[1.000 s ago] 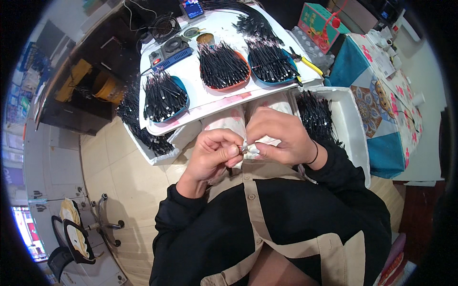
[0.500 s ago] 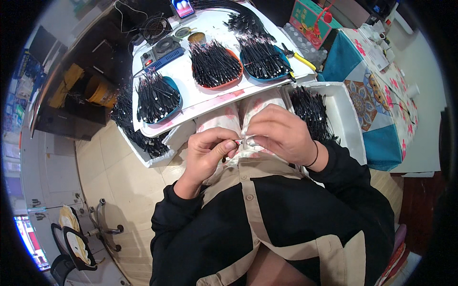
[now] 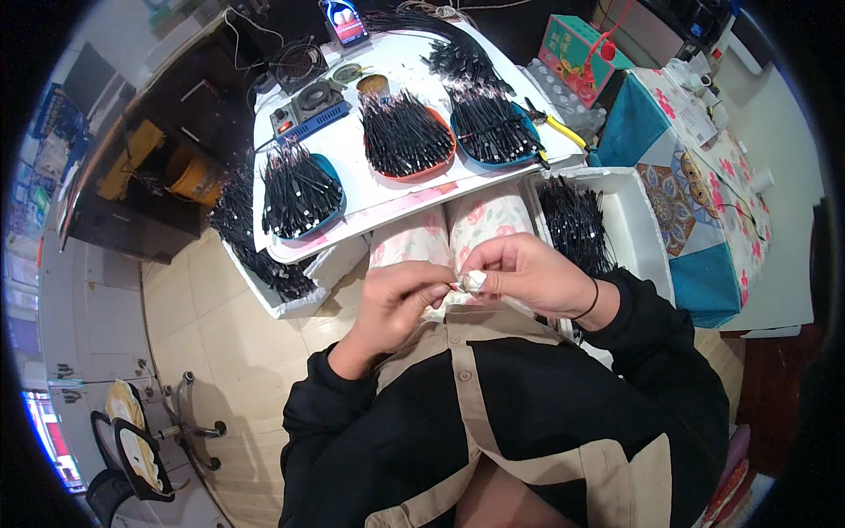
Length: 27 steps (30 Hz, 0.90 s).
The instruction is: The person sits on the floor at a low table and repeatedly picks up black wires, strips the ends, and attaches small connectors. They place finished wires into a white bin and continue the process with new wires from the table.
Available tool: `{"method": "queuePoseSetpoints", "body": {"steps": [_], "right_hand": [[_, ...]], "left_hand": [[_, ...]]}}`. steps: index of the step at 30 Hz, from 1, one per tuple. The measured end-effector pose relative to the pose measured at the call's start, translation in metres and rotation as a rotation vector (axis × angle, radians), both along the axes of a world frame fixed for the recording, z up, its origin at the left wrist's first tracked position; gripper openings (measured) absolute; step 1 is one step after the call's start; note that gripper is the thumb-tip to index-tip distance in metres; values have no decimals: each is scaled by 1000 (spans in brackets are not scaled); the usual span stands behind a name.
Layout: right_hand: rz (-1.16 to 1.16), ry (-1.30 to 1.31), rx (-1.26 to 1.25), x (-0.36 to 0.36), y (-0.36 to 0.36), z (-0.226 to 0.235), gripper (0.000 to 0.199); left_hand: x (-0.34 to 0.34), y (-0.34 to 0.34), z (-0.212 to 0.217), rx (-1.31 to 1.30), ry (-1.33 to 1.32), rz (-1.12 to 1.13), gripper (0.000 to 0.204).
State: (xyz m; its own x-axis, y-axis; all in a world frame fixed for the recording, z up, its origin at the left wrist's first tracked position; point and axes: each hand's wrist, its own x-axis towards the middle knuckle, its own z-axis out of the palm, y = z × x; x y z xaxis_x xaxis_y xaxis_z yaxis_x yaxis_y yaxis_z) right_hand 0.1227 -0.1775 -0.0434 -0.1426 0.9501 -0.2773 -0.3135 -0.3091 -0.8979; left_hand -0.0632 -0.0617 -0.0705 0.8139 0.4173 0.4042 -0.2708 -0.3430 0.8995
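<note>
Over my lap, my left hand point(image 3: 400, 304) pinches a thin wire point(image 3: 456, 286) whose tip shows a little red. Facing it, my right hand point(image 3: 537, 280) has thumb and fingers closed on a small white piece point(image 3: 473, 281). The white piece meets the wire end between the fingertips; how they join is too small to make out. Ahead on the white table point(image 3: 352, 198), bundles of short black cables stand in an orange tray point(image 3: 421, 174), a blue tray on the right point(image 3: 502, 164) and a blue tray on the left point(image 3: 334, 176).
White foam boxes with black cables flank my knees, one at right point(image 3: 638, 238), one at left point(image 3: 295, 308). Yellow-handled pliers point(image 3: 563, 130) lie at the table's right edge. A soldering station point(image 3: 312, 110) and a lit phone point(image 3: 344, 24) stand farther back.
My right hand has turned, and the white piece now shows between its fingers. Both hands sit slightly lower in the picture. The whole view has shifted a little.
</note>
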Motion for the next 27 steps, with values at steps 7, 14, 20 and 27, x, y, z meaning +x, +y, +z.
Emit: {"method": "queuePoseSetpoints", "body": {"steps": [7, 14, 20, 27], "right_hand": [[-227, -755, 918, 11, 26, 10, 19], [-239, -783, 1120, 15, 49, 12, 20], [-187, -847, 1170, 25, 62, 18, 18], [-232, -488, 823, 26, 69, 14, 10]], "left_hand": [[7, 4, -9, -1204, -209, -458, 16], [18, 8, -2, -1346, -206, -548, 14], [27, 18, 4, -1483, -148, -557, 16], [32, 38, 35, -843, 0, -86, 17]]}}
